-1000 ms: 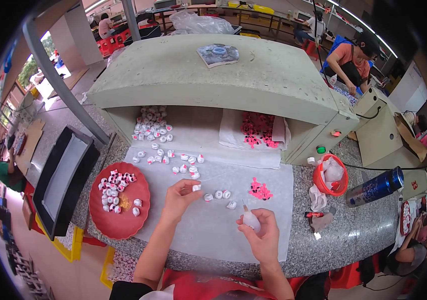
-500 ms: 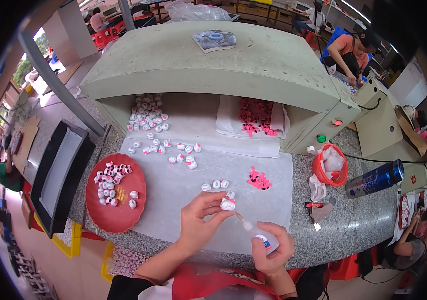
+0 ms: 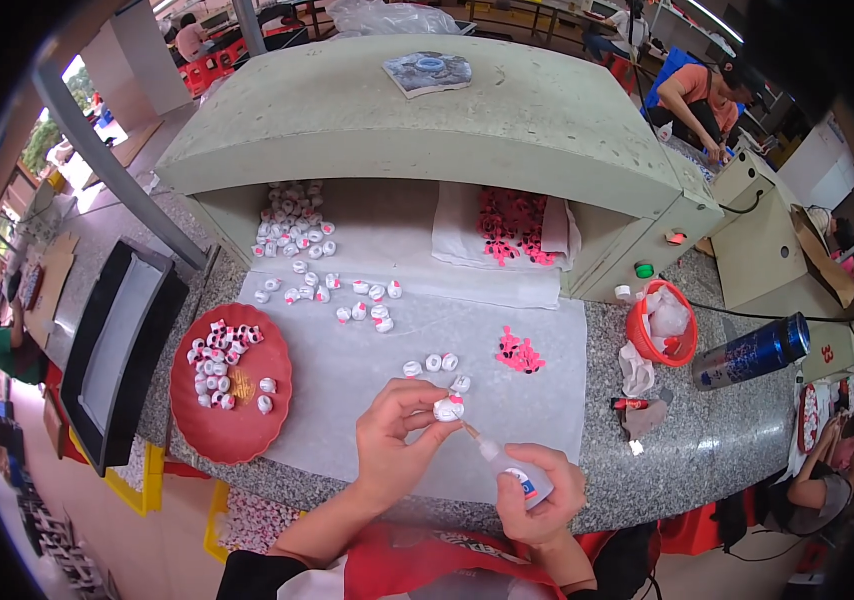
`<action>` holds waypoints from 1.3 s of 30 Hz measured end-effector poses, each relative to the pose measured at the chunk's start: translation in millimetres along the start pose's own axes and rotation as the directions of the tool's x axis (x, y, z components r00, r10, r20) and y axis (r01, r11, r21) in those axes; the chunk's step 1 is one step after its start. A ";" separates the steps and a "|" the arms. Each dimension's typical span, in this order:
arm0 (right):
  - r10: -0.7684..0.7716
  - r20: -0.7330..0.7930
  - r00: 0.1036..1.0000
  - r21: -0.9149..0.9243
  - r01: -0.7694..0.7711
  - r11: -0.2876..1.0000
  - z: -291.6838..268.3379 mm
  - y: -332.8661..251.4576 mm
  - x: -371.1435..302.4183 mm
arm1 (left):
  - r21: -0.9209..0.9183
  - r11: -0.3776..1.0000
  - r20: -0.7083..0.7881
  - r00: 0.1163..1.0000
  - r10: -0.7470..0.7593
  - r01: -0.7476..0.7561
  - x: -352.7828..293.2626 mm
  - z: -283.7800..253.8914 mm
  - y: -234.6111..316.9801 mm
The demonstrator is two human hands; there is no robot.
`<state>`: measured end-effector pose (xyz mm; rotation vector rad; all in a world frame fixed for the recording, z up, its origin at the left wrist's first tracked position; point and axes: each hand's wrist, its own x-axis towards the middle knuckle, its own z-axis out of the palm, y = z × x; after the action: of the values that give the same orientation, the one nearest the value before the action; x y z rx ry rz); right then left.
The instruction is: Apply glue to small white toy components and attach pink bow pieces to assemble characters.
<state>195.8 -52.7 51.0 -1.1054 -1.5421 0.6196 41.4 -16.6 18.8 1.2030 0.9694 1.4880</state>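
Note:
Between its thumb and fingers, my left hand (image 3: 399,440) pinches a small white ball-shaped piece (image 3: 449,408) with pink and dark marks. My right hand (image 3: 545,497) is wrapped round a translucent squeeze glue bottle (image 3: 522,478), tilted so that its thin nozzle meets or nearly meets the underside of the piece; exact contact cannot be made out. Just beyond my left fingers, several similar white pieces (image 3: 434,362) lie on the white paper sheet (image 3: 347,410). A small heap of flat pink parts (image 3: 519,352) lies to the right of them.
A red scalloped plate (image 3: 257,430) with white pieces stands left, beside a black tray (image 3: 97,400). Behind is a grey-green metal hood (image 3: 427,150) over more white pieces and pink parts. On the right are a red basket (image 3: 688,345) and a blue bottle (image 3: 752,352). Other people sit nearby.
Both hands have shifted slightly left, with the white piece and glue bottle still held. The nozzle stays at the piece's underside. The lying pieces look unchanged.

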 end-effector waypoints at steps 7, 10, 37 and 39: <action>-0.022 0.030 0.999 -0.010 0.022 1.000 1.0 1.5 0.3 | 0.033 0.999 0.022 0.999 0.024 -0.024 0.4 0.7 0.0; -0.071 -0.011 0.997 -0.017 0.070 0.997 1.2 2.5 2.3 | 0.046 0.999 0.020 0.999 0.027 -0.028 0.3 0.2 0.7; -0.097 0.036 0.995 -0.019 0.098 0.995 -4.4 -1.3 6.6 | -0.216 0.950 0.095 0.974 -0.207 0.223 4.0 -7.9 5.1; -0.106 0.037 0.994 -0.021 0.107 0.994 -4.5 -1.1 7.2 | -0.221 0.949 0.103 0.973 -0.208 0.227 4.1 -8.1 4.8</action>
<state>199.9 -47.6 56.5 -1.0269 -1.6312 0.5524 32.3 -13.8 22.6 0.9470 0.8215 1.3271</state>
